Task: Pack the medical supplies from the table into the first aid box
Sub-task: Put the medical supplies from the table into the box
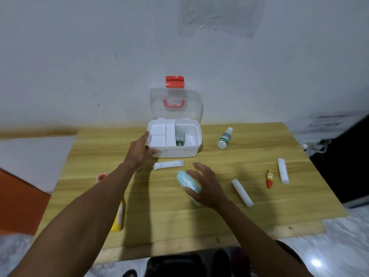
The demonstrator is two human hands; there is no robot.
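Observation:
The white first aid box (191, 151) stands open at the table's far middle, its clear lid with red latch leaning back. A green carton (179, 141) sits inside beside the white tray insert. My left hand (139, 151) grips the box's left front corner. My right hand (205, 185) closes around a teal-striped white pack (186, 180) just in front of the box. A white bandage roll (168, 164) lies between box and pack. Further right lie a white bottle with green label (225, 138), two more white rolls (242, 192) (283, 170) and a small orange tube (269, 178).
The wooden table (159, 222) ends close to me and at the right. A yellow bottle (119, 216) lies under my left forearm near the left edge, and a red-white tape ring (101, 177) sits beyond it. A wall stands right behind the box.

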